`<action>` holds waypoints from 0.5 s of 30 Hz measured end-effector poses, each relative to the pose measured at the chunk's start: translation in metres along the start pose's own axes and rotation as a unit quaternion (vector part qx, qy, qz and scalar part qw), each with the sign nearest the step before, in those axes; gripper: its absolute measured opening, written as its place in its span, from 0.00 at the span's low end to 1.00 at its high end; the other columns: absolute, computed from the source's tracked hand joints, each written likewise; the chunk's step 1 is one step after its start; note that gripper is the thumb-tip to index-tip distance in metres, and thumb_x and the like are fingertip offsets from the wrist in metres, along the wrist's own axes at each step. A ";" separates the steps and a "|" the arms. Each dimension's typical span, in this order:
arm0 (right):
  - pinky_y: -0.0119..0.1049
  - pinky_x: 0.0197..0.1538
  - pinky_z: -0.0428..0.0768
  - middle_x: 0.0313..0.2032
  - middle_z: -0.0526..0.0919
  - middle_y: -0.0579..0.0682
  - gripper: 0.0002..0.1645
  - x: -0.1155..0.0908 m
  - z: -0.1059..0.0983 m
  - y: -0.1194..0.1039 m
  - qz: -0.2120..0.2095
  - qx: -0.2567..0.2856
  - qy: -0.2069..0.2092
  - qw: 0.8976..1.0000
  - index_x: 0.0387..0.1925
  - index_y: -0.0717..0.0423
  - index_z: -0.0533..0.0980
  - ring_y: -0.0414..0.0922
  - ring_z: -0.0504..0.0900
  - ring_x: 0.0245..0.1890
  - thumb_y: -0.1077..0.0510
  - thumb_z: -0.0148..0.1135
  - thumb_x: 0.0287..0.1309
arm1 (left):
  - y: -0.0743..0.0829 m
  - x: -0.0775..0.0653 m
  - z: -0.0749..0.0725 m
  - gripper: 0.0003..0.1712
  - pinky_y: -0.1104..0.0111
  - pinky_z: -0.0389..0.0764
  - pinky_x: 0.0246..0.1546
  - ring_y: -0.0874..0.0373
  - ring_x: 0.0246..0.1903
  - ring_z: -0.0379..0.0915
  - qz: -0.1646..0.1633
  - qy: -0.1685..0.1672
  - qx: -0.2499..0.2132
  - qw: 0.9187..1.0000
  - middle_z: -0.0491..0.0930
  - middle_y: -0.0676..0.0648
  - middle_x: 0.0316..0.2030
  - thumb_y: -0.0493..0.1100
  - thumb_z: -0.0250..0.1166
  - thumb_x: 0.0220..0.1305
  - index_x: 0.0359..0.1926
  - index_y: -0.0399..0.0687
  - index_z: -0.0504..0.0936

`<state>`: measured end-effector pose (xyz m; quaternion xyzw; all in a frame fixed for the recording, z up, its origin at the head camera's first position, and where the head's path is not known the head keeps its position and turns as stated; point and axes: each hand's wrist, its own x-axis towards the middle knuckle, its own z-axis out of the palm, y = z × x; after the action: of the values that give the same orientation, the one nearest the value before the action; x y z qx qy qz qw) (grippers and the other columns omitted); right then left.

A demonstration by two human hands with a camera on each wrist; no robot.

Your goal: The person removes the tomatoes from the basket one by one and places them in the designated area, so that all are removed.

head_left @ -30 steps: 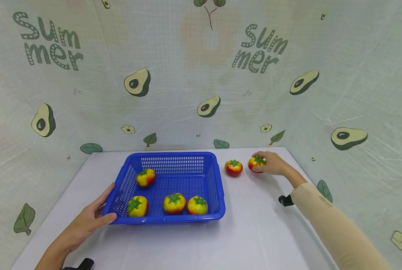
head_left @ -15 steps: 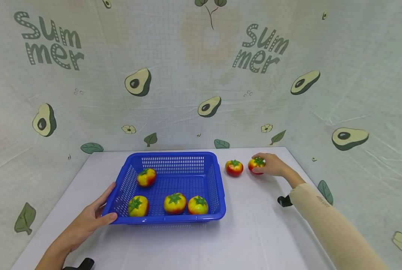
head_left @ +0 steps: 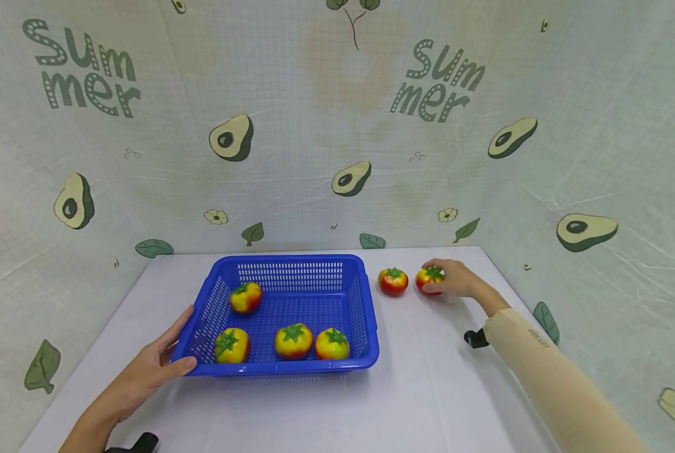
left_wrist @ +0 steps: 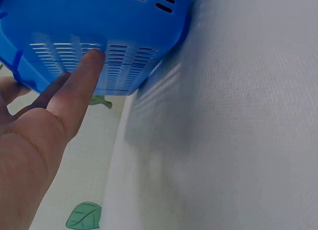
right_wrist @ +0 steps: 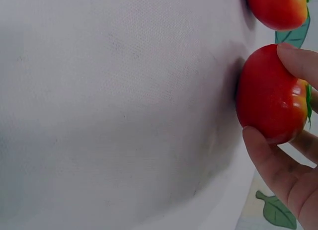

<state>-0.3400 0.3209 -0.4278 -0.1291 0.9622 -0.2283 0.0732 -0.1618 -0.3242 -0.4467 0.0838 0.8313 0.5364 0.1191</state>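
At the left side of a blue plastic basket (head_left: 280,367), my left hand (head_left: 145,371) holds the front left corner, thumb by the rim and fingers along the outer wall. The left wrist view shows a fingertip (left_wrist: 93,56) against the slotted side (left_wrist: 117,66). To the right of the basket, my right hand (head_left: 456,277) grips a red and yellow tomato (right_wrist: 271,93) with a green leafy top, thumb and fingers on opposite sides of it. Its shadow falls on the cloth close beside it. Another tomato (head_left: 393,282) sits just left of this hand.
Inside the basket lie several more tomatoes, one at the back left (head_left: 246,298) and others along the front, such as a yellow tomato (head_left: 294,341). A white cloth (head_left: 422,377) covers the table. Avocado-printed fabric (head_left: 292,207) hangs behind and at the sides.
My right hand and the tomato in its grip have shifted very slightly toward the front of the table. The left hand and basket stay put.
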 end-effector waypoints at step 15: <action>0.70 0.67 0.73 0.64 0.79 0.65 0.36 0.002 0.004 0.003 -0.016 -0.001 0.002 1.000 0.69 0.58 0.75 0.64 0.76 0.62 0.48 0.74 0.66 | 0.002 -0.002 0.001 0.53 0.76 0.79 0.55 0.20 0.76 0.50 0.007 -0.001 -0.005 1.000 0.34 0.31 0.84 0.46 0.62 0.79 0.87 0.67 0.34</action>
<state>-0.3419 0.3214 -0.4332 -0.1445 0.9603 -0.2289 0.0672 -0.1595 -0.3232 -0.4453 0.0892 0.8277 0.5416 0.1168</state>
